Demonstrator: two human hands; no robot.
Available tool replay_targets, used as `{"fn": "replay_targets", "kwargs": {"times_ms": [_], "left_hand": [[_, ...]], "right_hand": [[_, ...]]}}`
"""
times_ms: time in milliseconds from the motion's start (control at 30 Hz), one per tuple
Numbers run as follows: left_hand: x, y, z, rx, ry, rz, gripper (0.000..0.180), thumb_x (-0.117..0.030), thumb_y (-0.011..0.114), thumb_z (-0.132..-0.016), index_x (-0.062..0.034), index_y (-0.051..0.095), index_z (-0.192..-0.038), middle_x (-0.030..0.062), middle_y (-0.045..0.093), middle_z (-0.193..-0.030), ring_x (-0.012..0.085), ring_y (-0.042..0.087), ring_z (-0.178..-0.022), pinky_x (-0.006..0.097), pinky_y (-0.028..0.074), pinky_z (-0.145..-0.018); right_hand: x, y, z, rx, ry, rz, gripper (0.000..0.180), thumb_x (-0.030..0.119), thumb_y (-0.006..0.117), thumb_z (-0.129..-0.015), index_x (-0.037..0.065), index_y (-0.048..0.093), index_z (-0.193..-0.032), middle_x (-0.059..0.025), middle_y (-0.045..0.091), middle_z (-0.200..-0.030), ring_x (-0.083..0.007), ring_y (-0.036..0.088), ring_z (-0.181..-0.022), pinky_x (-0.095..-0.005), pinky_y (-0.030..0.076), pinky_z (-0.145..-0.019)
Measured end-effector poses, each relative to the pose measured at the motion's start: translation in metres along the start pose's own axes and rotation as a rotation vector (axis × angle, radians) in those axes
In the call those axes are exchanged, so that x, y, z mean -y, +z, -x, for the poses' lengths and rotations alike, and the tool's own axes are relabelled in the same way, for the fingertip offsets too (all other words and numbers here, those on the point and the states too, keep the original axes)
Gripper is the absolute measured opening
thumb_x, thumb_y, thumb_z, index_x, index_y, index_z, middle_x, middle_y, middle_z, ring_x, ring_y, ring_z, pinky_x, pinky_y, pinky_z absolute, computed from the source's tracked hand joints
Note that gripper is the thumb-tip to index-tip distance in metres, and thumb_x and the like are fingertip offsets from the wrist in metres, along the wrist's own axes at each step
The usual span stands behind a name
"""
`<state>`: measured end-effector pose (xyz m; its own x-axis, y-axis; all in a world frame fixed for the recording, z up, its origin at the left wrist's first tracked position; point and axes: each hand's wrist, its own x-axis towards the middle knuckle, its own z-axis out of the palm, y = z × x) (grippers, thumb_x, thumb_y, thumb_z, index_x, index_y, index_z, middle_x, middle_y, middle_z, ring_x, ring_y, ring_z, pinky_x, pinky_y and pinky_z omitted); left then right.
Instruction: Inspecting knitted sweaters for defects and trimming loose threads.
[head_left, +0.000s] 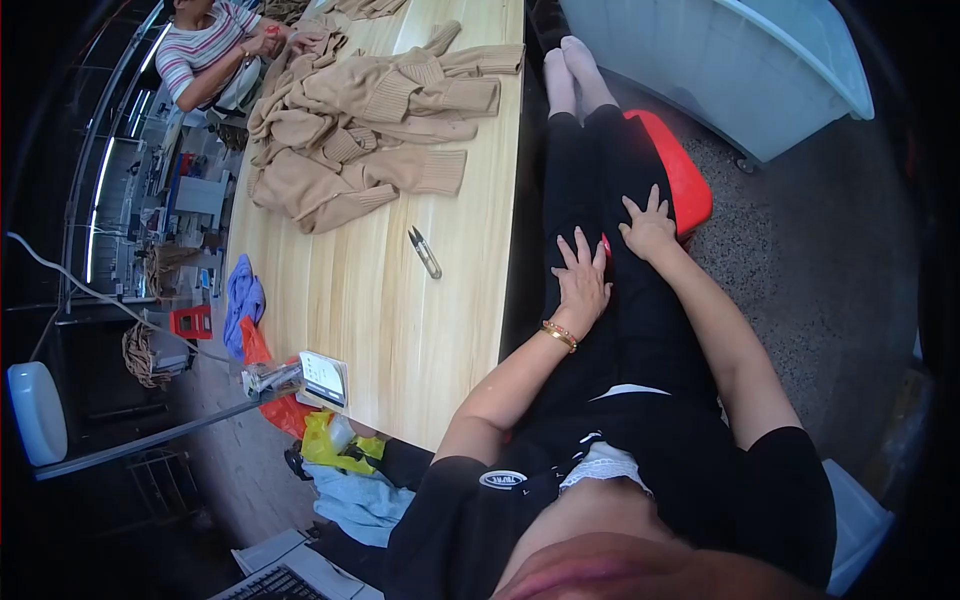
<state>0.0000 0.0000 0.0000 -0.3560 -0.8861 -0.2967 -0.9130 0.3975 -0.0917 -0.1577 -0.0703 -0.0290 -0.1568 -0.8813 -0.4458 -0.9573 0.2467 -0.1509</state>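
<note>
My left hand, with bracelets at the wrist, lies flat on my dark-trousered thigh, its fingers spread. On the other leg rests my right hand, also with fingers apart and holding nothing. A bit of red shows between the legs beside my left fingers; I cannot tell what it is. To the left, on the pale wooden table, lies a pair of thread snips. Farther along the table, several tan knitted garments with ribbed cuffs are heaped.
Another person in a striped top handles tan knitwear at the far left. A phone stands at the table's near left corner, by a purple cloth. My feet rest near a red stool; a large pale wheeled bin stands beyond.
</note>
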Motion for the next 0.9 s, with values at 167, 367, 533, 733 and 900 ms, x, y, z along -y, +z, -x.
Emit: {"fn": "replay_targets", "kwargs": {"times_ms": [167,367,533,733,900], "left_hand": [[0.003,0.003,0.001,-0.032,0.022,-0.048,0.077,-0.048,0.064,-0.084,-0.0178,0.035,-0.148,0.0264,0.018,-0.154,0.0521,0.024,-0.138,0.051,0.055,-0.085],[0.004,-0.003,0.001,-0.034,0.037,0.008,0.079,-0.047,0.068,-0.082,-0.0191,0.036,-0.148,0.0262,0.018,-0.154,0.0528,0.024,-0.137,0.051,0.055,-0.084],[0.031,-0.036,-0.007,0.22,0.133,0.178,0.078,-0.048,0.07,-0.081,-0.0195,0.038,-0.146,0.0213,0.022,-0.155,0.043,0.033,-0.138,0.046,0.047,-0.1],[0.154,-0.14,-0.062,-0.345,0.178,0.677,0.071,-0.032,0.073,-0.082,-0.0012,0.043,-0.139,0.0213,0.046,-0.142,0.0343,0.044,-0.132,0.04,0.037,-0.109],[0.248,-0.242,-0.092,-0.584,0.002,0.875,0.086,-0.028,0.074,-0.081,0.0026,0.027,-0.147,0.0257,0.046,-0.141,0.0315,0.047,-0.13,0.038,0.036,-0.109]], "right_hand": [[0.002,0.001,0.002,-0.014,-0.003,0.028,0.064,0.044,0.056,-0.09,0.031,0.033,-0.149,-0.025,0.003,-0.158,-0.0484,0.023,-0.14,-0.0532,0.041,-0.102],[0.0,-0.003,-0.001,-0.002,0.011,-0.008,0.064,0.043,0.056,-0.09,0.032,0.033,-0.149,-0.0244,0.002,-0.159,-0.0485,0.023,-0.141,-0.0529,0.04,-0.103],[-0.003,-0.005,0.0,0.015,-0.005,-0.042,0.064,0.043,0.056,-0.091,0.032,0.032,-0.149,-0.0235,0.001,-0.159,-0.0481,0.022,-0.141,-0.0531,0.04,-0.104],[-0.004,-0.004,-0.001,0.029,-0.011,-0.07,0.064,0.042,0.056,-0.091,0.032,0.032,-0.149,-0.0231,0.001,-0.159,-0.0478,0.021,-0.141,-0.0534,0.04,-0.104],[-0.005,-0.004,-0.002,0.005,-0.001,-0.079,0.064,0.041,0.057,-0.09,0.032,0.033,-0.149,-0.023,0.002,-0.159,-0.0479,0.022,-0.141,-0.0538,0.04,-0.104]]}}
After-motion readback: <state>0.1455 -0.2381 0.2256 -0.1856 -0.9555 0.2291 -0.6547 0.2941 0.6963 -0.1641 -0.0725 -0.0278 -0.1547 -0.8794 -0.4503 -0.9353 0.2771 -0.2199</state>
